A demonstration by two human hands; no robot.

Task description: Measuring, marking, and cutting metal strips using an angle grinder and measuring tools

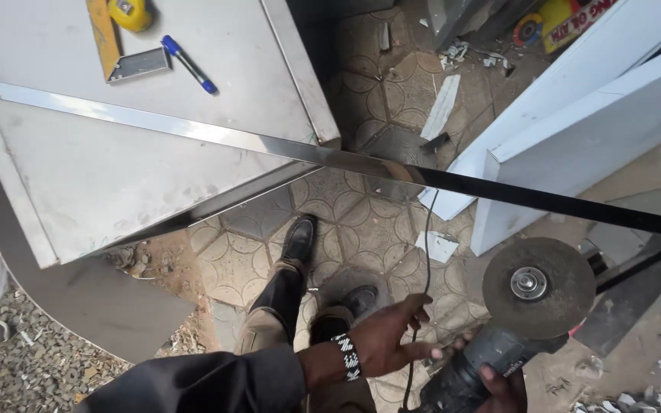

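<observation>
Both hands — left hand (pixel 388 340), right hand (pixel 503 386) — grip angle grinder (pixel 510 321).

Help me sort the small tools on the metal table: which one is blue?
The pen, lying slantwise on the grey table top, is blue. The tape measure near it is yellow, and the square is yellow and grey metal.

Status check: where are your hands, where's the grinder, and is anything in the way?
Both hands on the angle grinder: left hand by the cord, right hand on the body. Disc below the long metal strip, not touching. Cord hangs across.
</observation>
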